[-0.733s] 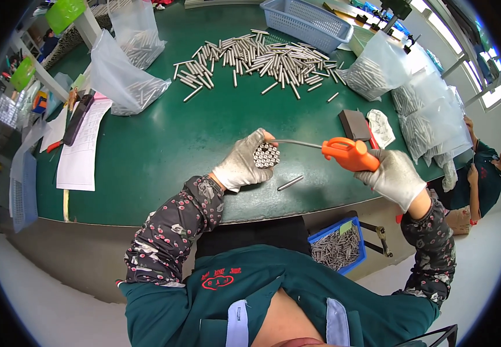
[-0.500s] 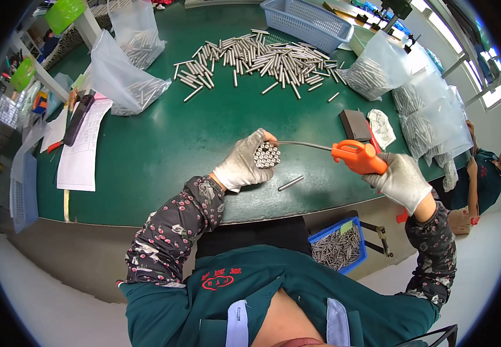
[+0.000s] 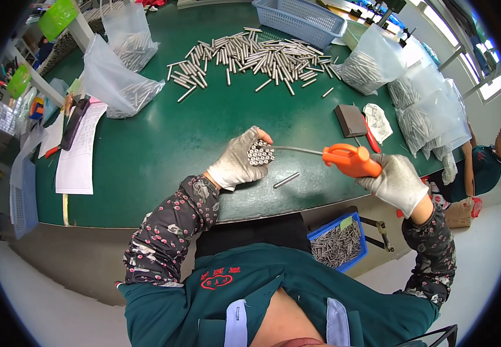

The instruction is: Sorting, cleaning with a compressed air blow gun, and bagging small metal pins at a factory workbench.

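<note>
My gloved left hand [image 3: 239, 160] is wrapped round a bundle of metal pins [image 3: 260, 153], their round ends facing right. In my gloved right hand [image 3: 398, 182] is an orange air blow gun [image 3: 352, 160]. Its long thin metal nozzle [image 3: 298, 149] reaches left, with the tip at the upper part of the bundle's ends. One loose pin [image 3: 286, 180] lies on the green table just right of and below the bundle. Farther back, a spread-out heap of similar pins [image 3: 262, 58] covers part of the table.
A blue plastic basket [image 3: 302, 20] stands behind the heap. Clear bags of pins [image 3: 120, 87] sit at left and more bags [image 3: 421, 110] at right. A dark block [image 3: 350, 120] and red-handled tool [image 3: 372, 136] lie right. A blue bin [image 3: 364, 250] of pins is below the table edge.
The blow gun and my right hand have shifted slightly left and down, and the nozzle tip has dropped a little against the bundle's ends. My left hand keeps its hold.
</note>
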The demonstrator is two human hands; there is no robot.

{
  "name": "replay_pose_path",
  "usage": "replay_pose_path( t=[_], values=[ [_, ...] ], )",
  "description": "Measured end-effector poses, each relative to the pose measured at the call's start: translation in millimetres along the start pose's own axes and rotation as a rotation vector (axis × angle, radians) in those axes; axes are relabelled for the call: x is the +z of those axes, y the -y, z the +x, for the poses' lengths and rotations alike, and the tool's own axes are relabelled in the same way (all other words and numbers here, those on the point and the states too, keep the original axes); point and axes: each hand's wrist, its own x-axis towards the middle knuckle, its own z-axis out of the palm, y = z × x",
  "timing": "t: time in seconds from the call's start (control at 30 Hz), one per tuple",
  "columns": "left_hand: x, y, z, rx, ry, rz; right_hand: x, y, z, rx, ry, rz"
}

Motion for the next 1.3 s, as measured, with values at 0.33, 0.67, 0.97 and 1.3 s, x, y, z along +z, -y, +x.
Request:
replay_pose_path(
  t=[0.33, 0.67, 0.97, 1.3],
  values=[
    [-1, 5, 0, 0.035, -0.01, 0.001, -5, -6, -11, 0.056, 0.088, -0.024],
    [4, 3, 8, 0.111, 0.01, 0.065, 6, -62, 11, 0.071, -0.131, 0.453],
    [-2, 13, -2, 0.078, -0.055, 0.001, 22, -165, 65, 0.543, -0.342, 0.729],
    [0, 14, -1, 0.025, -0.033, -0.038, 67, -212, 87, 0.406, -0.46, 0.446]
  ],
)
